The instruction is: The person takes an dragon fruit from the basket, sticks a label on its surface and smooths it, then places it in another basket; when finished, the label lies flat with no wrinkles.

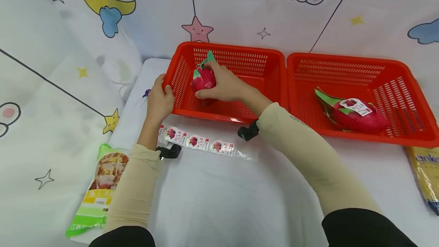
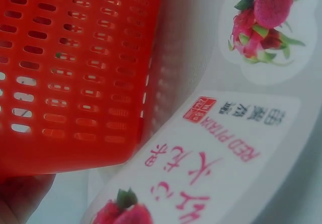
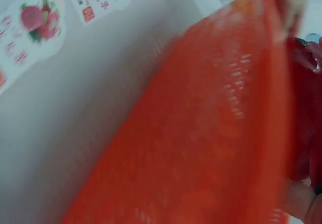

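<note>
In the head view my right hand [image 1: 224, 83] reaches into the left red plastic basket [image 1: 236, 115] and grips a dragon fruit [image 1: 204, 78] from above, thumb at its near side. The fruit is pink-red with green leaf tips, one of them pointing up. My left hand [image 1: 161, 98] holds the left end of that same basket at its rim. The left wrist view has the basket's slotted wall [image 2: 75, 83] close up, with part of the left hand [image 2: 25, 199] below it. In the right wrist view, the blurred basket side [image 3: 191, 118] covers most of the fruit [image 3: 304, 108].
A strip of dragon fruit stickers [image 1: 198, 142] lies in front of the left basket. The right red basket [image 1: 353, 58] contains another dragon fruit [image 1: 363, 119] bearing a sticker. A green food bag [image 1: 99, 190] lies at left, a yellow packet [image 1: 423, 174] at right. A printed cloth hangs behind.
</note>
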A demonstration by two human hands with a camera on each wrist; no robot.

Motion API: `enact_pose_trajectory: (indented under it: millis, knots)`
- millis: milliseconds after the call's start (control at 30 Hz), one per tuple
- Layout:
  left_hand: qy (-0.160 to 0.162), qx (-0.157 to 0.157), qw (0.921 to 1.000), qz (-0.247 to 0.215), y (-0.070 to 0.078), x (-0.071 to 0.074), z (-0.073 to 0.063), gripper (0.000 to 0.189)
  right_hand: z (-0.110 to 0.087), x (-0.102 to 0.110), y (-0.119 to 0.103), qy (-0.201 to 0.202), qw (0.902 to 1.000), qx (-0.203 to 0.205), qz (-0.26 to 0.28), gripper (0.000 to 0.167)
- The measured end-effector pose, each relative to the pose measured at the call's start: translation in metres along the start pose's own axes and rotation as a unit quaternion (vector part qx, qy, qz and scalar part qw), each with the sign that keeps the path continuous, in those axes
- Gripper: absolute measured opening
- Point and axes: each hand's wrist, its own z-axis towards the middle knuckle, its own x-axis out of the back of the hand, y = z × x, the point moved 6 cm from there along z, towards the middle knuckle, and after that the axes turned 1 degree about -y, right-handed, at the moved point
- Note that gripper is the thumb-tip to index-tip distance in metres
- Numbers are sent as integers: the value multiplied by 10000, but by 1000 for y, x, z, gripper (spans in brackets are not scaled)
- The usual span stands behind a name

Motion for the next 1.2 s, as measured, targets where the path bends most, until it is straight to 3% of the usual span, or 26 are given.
enact_pose_trajectory:
  millis: [200,367,533,733,933,1067,1200]
  knots:
    - [17,22,10000,9,0,4,0,53,-48,32,-8,189,9992,346,5,101]
    - [34,-10,10000,23,1,6,2,53,-115,43,-12,321,9944,982,218,101]
    - [52,20,10000,-33,0,10,4,54,-186,26,-2,179,9882,1330,743,99]
    - [17,70,9999,-72,-1,9,1,55,-244,-15,37,-170,9900,1060,912,102]
    - [20,160,9998,-77,-3,8,-4,55,-268,-55,73,-688,9929,582,770,102]
    - [62,162,9998,-104,-2,7,-6,55,-268,-75,85,-942,9938,394,431,103]
    - [44,46,9998,-182,2,2,-4,54,-267,-86,89,-985,9941,459,-24,105]
